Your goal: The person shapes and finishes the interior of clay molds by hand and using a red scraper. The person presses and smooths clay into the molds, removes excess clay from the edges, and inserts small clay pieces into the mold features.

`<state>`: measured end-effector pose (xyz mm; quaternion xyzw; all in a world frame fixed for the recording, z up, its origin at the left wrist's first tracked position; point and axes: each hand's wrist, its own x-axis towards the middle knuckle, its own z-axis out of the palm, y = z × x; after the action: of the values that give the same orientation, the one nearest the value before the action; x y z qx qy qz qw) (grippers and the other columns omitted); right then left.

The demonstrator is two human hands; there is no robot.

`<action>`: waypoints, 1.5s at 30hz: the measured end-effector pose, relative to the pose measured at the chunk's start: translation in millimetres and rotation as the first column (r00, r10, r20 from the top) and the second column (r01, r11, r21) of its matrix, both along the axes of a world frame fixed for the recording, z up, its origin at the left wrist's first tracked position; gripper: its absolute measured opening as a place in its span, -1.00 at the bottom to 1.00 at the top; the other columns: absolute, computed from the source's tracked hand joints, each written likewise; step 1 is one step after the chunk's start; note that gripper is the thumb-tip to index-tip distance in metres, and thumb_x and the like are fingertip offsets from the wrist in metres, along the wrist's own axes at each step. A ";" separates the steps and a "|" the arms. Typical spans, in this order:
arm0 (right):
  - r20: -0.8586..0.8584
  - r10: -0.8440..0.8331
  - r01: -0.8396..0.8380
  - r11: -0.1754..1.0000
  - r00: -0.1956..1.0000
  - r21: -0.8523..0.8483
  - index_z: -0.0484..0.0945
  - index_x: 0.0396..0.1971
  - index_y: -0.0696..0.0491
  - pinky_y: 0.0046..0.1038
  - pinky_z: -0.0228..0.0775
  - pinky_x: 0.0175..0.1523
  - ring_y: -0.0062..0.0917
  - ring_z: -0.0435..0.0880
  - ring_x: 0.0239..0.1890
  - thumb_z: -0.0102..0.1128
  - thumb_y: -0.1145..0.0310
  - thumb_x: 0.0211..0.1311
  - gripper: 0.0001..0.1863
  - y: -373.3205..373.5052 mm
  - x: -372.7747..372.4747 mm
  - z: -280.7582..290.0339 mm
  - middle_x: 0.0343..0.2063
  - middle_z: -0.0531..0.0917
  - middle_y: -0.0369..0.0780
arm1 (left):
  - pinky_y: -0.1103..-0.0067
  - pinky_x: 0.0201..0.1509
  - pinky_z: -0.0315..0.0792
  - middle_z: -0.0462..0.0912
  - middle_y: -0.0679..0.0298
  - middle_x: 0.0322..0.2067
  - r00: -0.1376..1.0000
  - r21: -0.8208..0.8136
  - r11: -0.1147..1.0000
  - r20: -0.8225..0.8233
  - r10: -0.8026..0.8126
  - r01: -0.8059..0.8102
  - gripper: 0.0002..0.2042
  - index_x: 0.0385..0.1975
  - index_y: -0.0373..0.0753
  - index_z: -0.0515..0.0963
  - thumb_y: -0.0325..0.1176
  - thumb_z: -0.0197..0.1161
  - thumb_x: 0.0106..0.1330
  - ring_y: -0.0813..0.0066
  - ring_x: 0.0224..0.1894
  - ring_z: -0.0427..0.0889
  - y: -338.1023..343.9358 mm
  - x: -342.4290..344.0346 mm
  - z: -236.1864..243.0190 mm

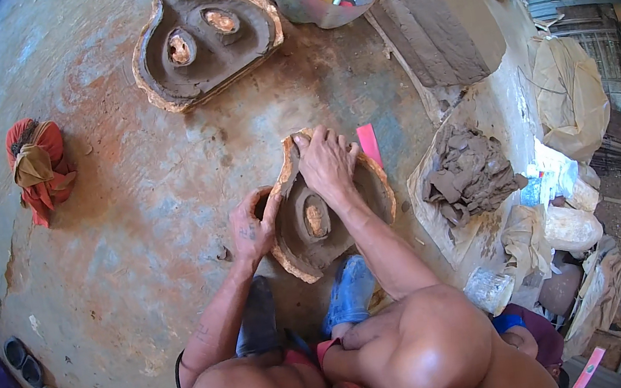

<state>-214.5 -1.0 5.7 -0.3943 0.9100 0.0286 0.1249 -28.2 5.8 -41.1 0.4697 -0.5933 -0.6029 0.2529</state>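
Observation:
A mould (306, 266) with a rough orange-brown edge lies on the floor before my feet, lined with wet grey clay. Inside it, a raised oval clay ring surrounds an orange-brown core (317, 218). My left hand (253, 224) grips the mould's left rim, its thumb along the edge. At the far end, my right hand (328, 161) presses into the clay lining, thumb by the rim and fingers bent down; it covers that part of the mould. A pink strip (369, 144) lies just beyond the mould's right side.
Farther off sits a larger clay-lined mould (213, 96) with two cores. Beside it stands a basin (329, 17) holding tools. At right are a grey clay block (441, 25) and a loose clay heap (470, 170) on a sheet. A red cloth bundle (43, 169) lies left.

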 end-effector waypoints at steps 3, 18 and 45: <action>0.010 -0.058 0.057 0.997 0.998 0.043 0.53 0.12 0.13 0.16 0.13 0.39 -0.06 0.56 0.24 -0.04 -0.10 0.59 -0.44 -3.0 -4.0 2.4 0.11 0.65 0.03 | 0.44 -0.01 0.64 0.83 0.03 -0.20 1.000 0.044 0.999 -0.003 -0.021 0.021 -0.73 -0.05 -0.32 0.74 -0.25 0.38 0.44 0.30 -0.15 0.84 -3.7 -3.3 6.6; 0.351 0.422 -0.268 0.872 0.836 -0.410 0.41 0.45 0.07 -0.16 0.36 0.44 -0.07 0.53 0.34 0.10 0.28 0.55 -0.47 35.6 -54.7 -1.8 0.35 0.51 0.03 | 0.38 -0.01 0.65 0.83 -0.01 -0.20 0.999 0.029 0.998 -0.021 -0.050 0.051 -0.69 -0.03 -0.30 0.74 -0.17 0.38 0.44 0.21 -0.13 0.84 -4.5 3.8 -6.6; -0.052 0.560 -0.556 0.800 0.827 -0.225 0.41 0.47 0.00 0.02 0.27 0.49 0.01 0.35 0.47 0.15 0.41 0.36 -0.36 29.0 -53.1 21.8 0.55 0.28 -0.08 | 0.37 0.01 0.65 0.82 -0.04 -0.18 0.997 0.010 0.997 0.012 -0.074 0.074 -0.65 -0.02 -0.32 0.74 -0.15 0.37 0.44 0.19 -0.12 0.84 -8.5 2.4 -1.3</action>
<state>-267.6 28.0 27.4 -0.6564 0.7496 -0.0452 0.0723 -25.9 -2.7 -42.4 0.4523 -0.6089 -0.6118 0.2243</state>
